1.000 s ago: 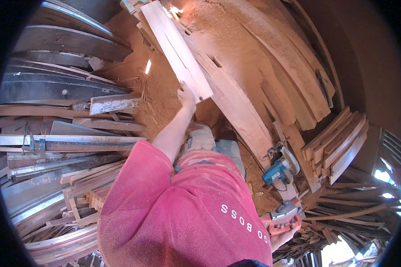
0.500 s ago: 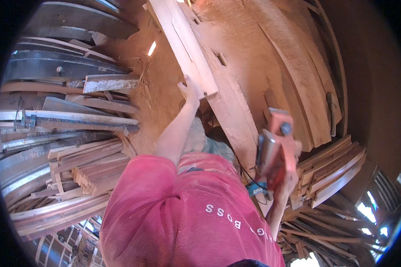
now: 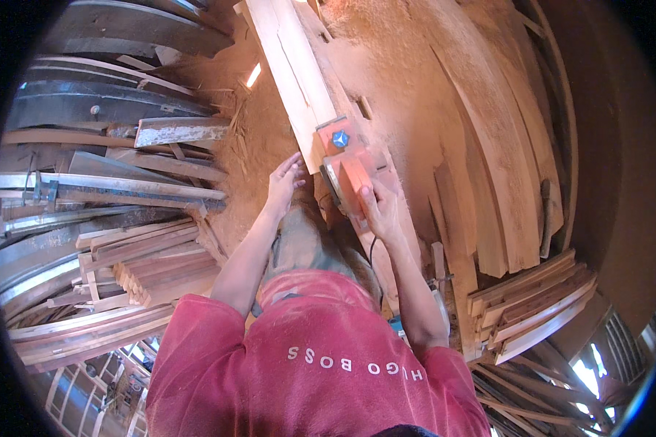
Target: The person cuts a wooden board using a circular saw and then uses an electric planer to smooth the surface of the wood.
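Observation:
A pale plank lies lengthwise over a wooden beam running away from me. My right hand is wrapped round the handle of an orange electric planer with a blue knob at its front. The planer's front end rests on or just over the plank's near end; exact contact is hard to tell. My left hand is beside the plank's near left edge, fingers apart, holding nothing.
Stacked cut boards are at the left, with long timbers beyond. Long curved planks lie at the right, above a shorter board stack. Sawdust covers the surroundings. A dark cord trails beside the beam.
The planer in my right hand has swung left and forward from the right side to the plank's near end. My left hand has let go of the plank and moved slightly left and nearer.

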